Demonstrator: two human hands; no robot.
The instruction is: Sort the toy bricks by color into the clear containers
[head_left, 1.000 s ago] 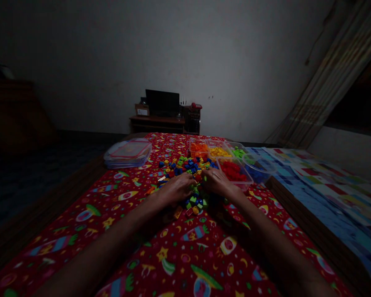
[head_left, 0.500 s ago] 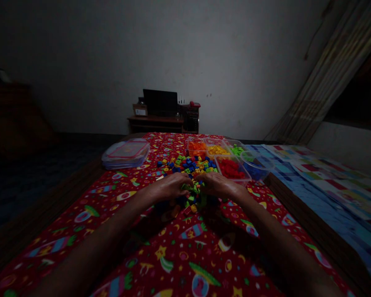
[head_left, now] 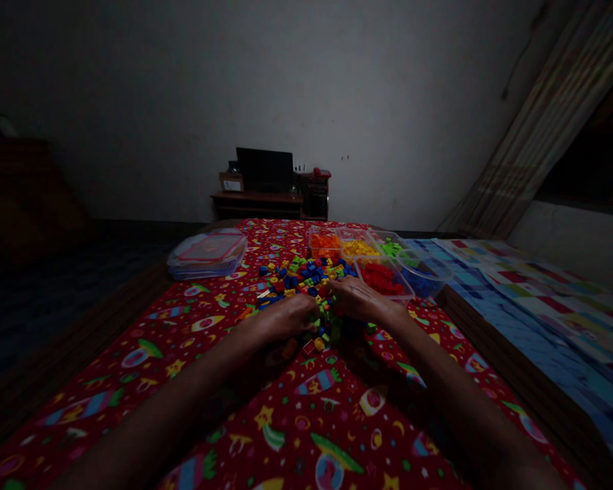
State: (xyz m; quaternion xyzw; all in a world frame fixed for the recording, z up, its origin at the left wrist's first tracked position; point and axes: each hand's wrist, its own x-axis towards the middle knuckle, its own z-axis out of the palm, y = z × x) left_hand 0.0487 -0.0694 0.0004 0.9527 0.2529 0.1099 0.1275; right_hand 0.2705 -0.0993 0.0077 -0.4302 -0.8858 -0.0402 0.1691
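1. The loose plastic bricks (head_left: 323, 320) lie in a low, mixed-colour heap on the red printed bedsheet (head_left: 204, 435), with the thickest part just beyond the hands and a narrow strip running between them.
2. The left hand (head_left: 280, 318) sits palm down at the heap's near edge. Its fingers (head_left: 306, 309) are curved and half closed, and whether they hold a brick cannot be told.
3. The right hand (head_left: 360, 301) is also palm down, its fingers (head_left: 337, 287) stretched toward the left hand, lightly bent. Any hold is hidden here too.
4. Keeping both hands low and close, as they are, helps stop bricks from scattering across the sheet.
5. Just beyond the heap stand clear tubs of orange bricks (head_left: 325, 245), yellow bricks (head_left: 357, 248), green bricks (head_left: 391, 248) and red bricks (head_left: 382, 278), plus a round clear bowl of blue bricks (head_left: 423, 278).
6. Farther left lies a stack of clear lids (head_left: 207, 255).
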